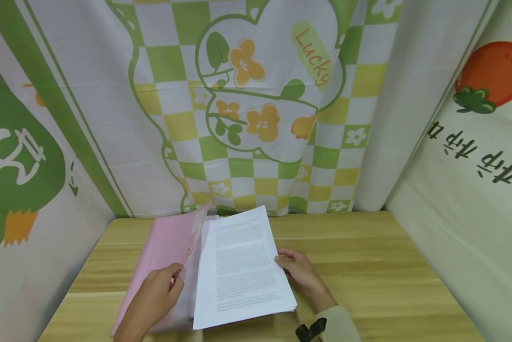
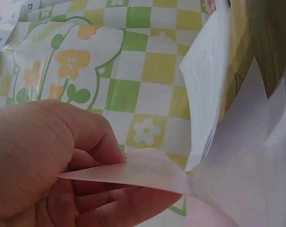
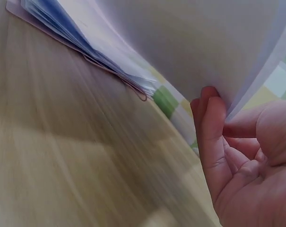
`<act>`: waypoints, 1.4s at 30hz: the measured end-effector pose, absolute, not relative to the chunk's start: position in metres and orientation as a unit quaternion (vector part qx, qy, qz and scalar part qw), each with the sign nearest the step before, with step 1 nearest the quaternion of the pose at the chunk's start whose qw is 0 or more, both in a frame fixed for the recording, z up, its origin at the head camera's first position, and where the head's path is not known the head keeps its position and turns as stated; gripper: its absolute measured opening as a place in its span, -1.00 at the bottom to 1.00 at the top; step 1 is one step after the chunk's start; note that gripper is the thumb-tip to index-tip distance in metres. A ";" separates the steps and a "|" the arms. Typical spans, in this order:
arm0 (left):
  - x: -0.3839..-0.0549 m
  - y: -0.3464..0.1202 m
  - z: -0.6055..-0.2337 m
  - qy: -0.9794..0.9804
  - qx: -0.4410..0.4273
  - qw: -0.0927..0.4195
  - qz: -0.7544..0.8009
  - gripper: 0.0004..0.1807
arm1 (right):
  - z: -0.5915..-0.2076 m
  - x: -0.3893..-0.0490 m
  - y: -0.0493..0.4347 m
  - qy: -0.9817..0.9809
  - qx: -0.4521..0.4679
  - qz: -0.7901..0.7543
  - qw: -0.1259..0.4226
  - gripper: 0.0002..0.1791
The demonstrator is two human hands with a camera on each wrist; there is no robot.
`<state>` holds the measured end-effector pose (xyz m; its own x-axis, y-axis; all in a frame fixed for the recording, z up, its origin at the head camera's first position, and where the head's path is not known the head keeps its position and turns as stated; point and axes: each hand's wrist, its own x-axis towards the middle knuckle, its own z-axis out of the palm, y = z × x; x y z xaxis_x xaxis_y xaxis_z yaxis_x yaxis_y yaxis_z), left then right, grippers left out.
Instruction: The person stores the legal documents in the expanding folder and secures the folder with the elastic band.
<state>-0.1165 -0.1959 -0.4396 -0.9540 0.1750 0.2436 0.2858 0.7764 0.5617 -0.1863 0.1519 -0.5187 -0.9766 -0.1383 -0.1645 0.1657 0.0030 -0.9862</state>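
Note:
A pink folder point(image 1: 166, 242) lies on the table with its cover lifted at a slant. My left hand point(image 1: 157, 294) pinches the edge of that cover, the thumb on one side and fingers behind it in the left wrist view. My right hand point(image 1: 300, 270) grips the right edge of a thin stack of printed paper sheets point(image 1: 243, 266). In the right wrist view the thumb and fingers press the sheets point(image 3: 190, 47) between them, raised above the table. The stack overlaps the open folder in the head view, and several clear inner sleeves point(image 2: 247, 156) fan out beside the cover.
The wooden table point(image 1: 367, 266) extends to the right of the hands. A patterned curtain point(image 1: 256, 180) hangs along its back edge, with white printed cloth point(image 1: 452, 228) on the right side. A black clip-like piece point(image 1: 310, 329) sits at the right sleeve point(image 1: 337, 323).

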 end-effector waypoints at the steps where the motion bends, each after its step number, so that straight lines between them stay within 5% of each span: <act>1: -0.117 -0.196 -0.440 -0.938 -0.122 0.089 -0.313 -0.84 | -0.520 -0.188 0.150 0.696 0.009 -0.710 0.111 -0.52; 42: -0.118 -0.195 -0.440 -0.943 -0.098 0.068 -0.309 -0.75 | -0.528 -0.208 0.113 0.648 0.005 -0.750 0.130 -0.52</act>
<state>-0.1177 -0.1954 -0.4396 -0.9715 0.1426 0.1894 0.2271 0.7893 0.5705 -0.2077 0.1127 -0.5283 -0.9661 -0.1888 -0.1760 0.2015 -0.1253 -0.9714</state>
